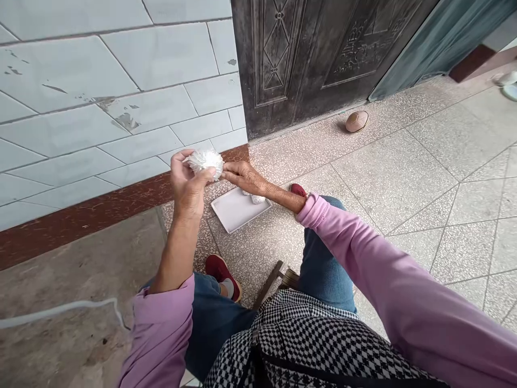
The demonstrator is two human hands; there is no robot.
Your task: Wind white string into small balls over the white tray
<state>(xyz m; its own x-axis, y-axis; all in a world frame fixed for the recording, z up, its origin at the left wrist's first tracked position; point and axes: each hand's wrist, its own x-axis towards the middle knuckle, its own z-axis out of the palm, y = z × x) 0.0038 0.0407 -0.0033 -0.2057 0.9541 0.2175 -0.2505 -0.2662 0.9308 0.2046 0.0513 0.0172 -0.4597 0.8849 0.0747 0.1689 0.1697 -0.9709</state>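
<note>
Our left hand [188,186] is closed round a white spiky ball [205,163], lifting it clear of the speckled stone floor [388,178], apparently so that we can work on it in the air. Our right hand [244,178] stretches across, its fingers [228,171] against the ball's right side, though we cannot tell whether they grip. Beyond our red shoe [220,271], a white tray [230,213] lies within easy reach, a smaller white piece [253,199] on it.
</note>
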